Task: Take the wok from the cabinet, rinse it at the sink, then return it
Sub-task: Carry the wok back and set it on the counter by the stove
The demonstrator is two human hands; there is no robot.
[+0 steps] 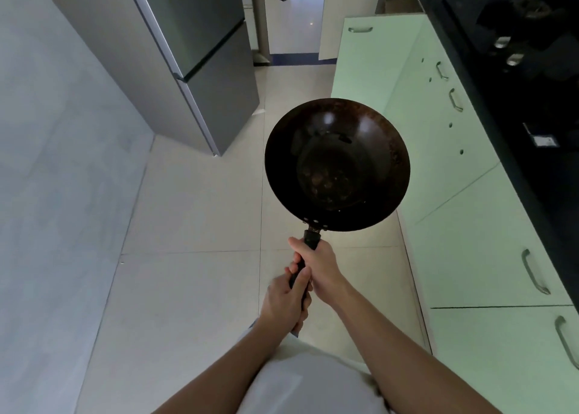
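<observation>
A dark, worn wok [336, 163] is held level in front of me over the tiled floor, its bowl facing up and empty. Both hands grip its black handle. My right hand [316, 264] holds the handle close to the bowl, and my left hand [286, 301] holds the end nearer my body. The pale green cabinets [463, 225] run along my right, all doors closed. No sink is in view.
A black countertop with a hob [526, 53] tops the cabinets at the right edge. A grey fridge [194, 62] stands ahead on the left, beside a grey wall [56, 178]. The tiled floor [194, 225] leads to a doorway [294, 15] ahead.
</observation>
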